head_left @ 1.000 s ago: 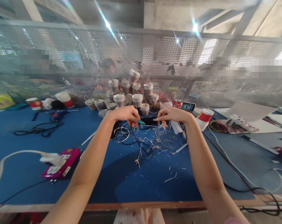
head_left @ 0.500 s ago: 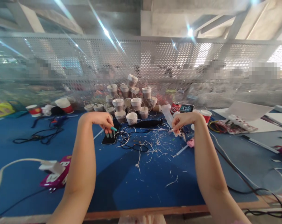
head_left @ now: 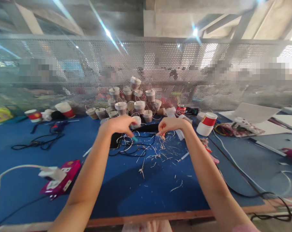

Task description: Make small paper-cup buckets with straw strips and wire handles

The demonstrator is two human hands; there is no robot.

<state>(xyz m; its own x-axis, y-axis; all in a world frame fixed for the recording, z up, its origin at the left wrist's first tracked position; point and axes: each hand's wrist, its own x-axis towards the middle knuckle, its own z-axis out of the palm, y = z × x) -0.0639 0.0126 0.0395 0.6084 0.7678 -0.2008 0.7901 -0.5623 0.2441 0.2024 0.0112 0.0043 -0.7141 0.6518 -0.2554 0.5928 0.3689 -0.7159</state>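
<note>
Head view: perforated partition [head_left: 175, 61] across the far side, behind the work surface.
Table [head_left: 146, 196]: blue top, brown near edge.
Bucket stack [head_left: 121, 107]: small pale buckets with handles, piled at far centre, against the partition.
Left hand [head_left: 120, 125]: above the table, just near of the buckets; thumb and index finger spread wide, nothing visible between them.
Right hand [head_left: 171, 125]: right of centre, fingers drawn narrow above the scraps; cannot tell whether anything is pinched.
Power strip [head_left: 73, 168]: magenta, near left, white plug [head_left: 55, 174] inserted.
Black cord [head_left: 137, 156]: loosely looped on the table between the hands, on their near side.
Black object [head_left: 149, 128]: elongated, lying between the hands, in front of the buckets.
Cup [head_left: 209, 120]: red and white, right of the right hand.
Can [head_left: 180, 110]: red, far side of the right hand.
Scraps [head_left: 141, 171]: thin pale strips scattered at centre.
</note>
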